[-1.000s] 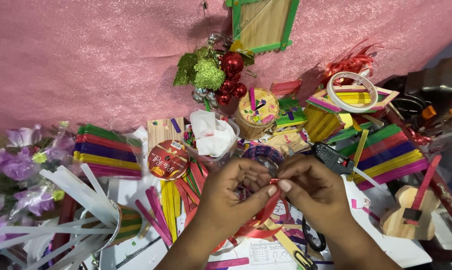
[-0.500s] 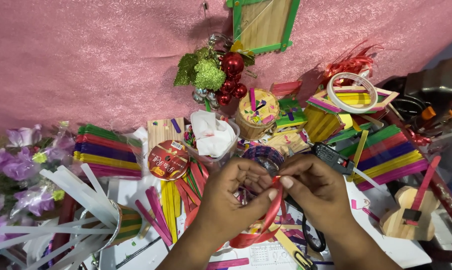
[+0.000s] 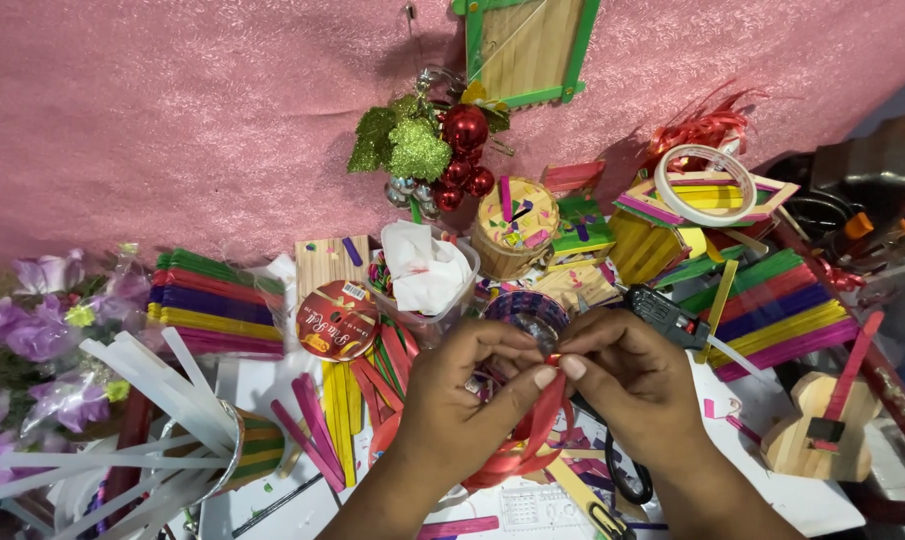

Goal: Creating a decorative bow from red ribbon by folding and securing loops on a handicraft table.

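A pink glittery cloth point(image 3: 173, 120) fills the upper frame behind the cluttered table point(image 3: 823, 500). Stacks of coloured craft sticks point(image 3: 218, 315) lie at left and right. At lower centre, the left hand point(image 3: 463, 400) and right hand point(image 3: 628, 375) meet, each grip pinched shut on a red ribbon point(image 3: 533, 430) that loops down between them. A tape roll point(image 3: 706, 184) sits upper right.

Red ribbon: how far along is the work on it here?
Done: a length of red ribbon hangs in loops below the hands. In hand: the left hand and right hand pinch one end together at their fingertips. Left: no finished bow or knot shows; the ribbon spool lies flat nearby.
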